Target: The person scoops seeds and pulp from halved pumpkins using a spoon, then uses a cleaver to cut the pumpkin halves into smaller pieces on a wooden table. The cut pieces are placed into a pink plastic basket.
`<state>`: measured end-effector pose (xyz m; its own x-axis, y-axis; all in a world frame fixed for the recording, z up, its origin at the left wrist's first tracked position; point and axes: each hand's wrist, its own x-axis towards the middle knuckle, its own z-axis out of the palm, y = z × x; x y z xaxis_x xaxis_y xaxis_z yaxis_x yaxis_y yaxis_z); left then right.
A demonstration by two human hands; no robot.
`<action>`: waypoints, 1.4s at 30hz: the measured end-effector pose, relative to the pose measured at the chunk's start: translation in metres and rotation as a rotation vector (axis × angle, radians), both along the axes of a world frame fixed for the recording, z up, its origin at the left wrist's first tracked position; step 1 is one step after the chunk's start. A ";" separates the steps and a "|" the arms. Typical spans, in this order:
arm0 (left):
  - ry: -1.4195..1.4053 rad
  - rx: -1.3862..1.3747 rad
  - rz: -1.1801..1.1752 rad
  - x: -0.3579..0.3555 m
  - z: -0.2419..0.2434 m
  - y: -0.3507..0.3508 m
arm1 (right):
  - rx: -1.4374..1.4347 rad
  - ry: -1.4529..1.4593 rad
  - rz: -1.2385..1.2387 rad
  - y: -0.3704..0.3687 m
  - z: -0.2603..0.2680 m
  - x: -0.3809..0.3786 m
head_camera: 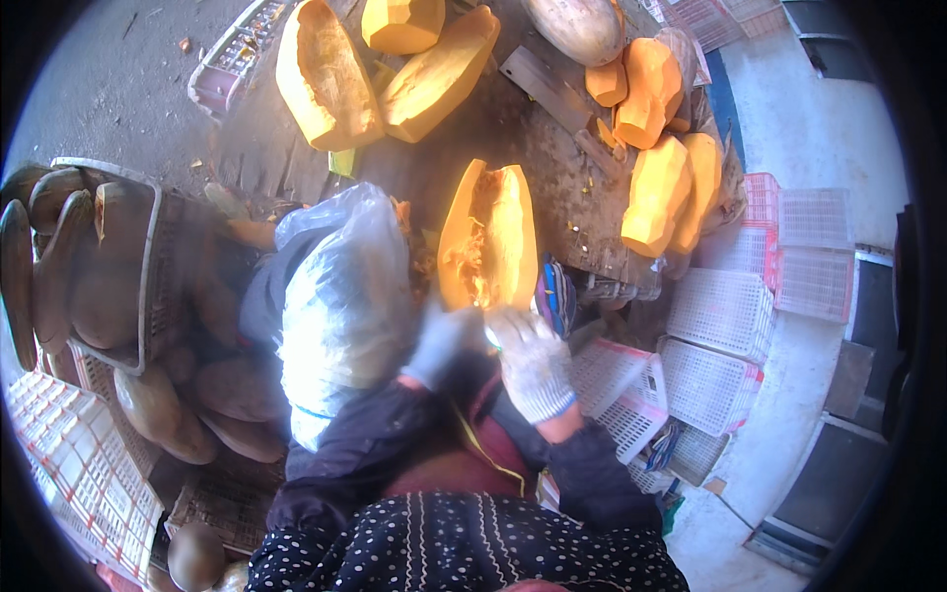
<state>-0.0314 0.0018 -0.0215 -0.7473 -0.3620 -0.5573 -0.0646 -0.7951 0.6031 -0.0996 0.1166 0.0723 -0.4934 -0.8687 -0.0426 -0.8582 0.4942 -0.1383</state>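
Note:
A peeled, hollowed pumpkin half lies before me, cut face up, with loose stringy pulp in its hollow. My right hand, in a whitish knitted glove, grips the near end of this half with its fingers over the edge. Close beside it, my left hand is also gloved but blurred by motion. It is at the near left end of the same half, and its fingers and anything in them cannot be made out. A small pale, green-edged thing shows between the hands, too little of it to name.
Peeled pumpkin pieces lie at the far side of the wooden board, others at its right. A flat wooden strip lies between. Unpeeled pumpkins fill a crate at left. Clear plastic covers my left leg. Plastic crates stand right.

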 end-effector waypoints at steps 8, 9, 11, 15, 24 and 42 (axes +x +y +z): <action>-0.076 -0.052 -0.074 0.002 0.001 -0.002 | -0.335 -0.121 -0.347 -0.075 -0.033 -0.086; -0.113 -0.033 -0.089 0.004 -0.004 0.001 | -0.348 -0.080 -0.340 -0.090 -0.041 -0.097; -0.066 -0.001 -0.105 0.006 -0.015 0.005 | -0.339 -0.004 -0.367 -0.106 -0.053 -0.110; 0.095 0.117 -0.132 0.007 -0.030 0.005 | -0.234 0.112 -0.426 -0.119 -0.069 -0.113; -0.033 -0.399 -0.334 0.013 -0.030 0.012 | -0.011 0.149 -0.214 -0.128 -0.065 -0.110; -0.016 -0.253 -0.154 0.008 -0.025 0.001 | -0.170 0.295 0.312 -0.079 -0.045 -0.125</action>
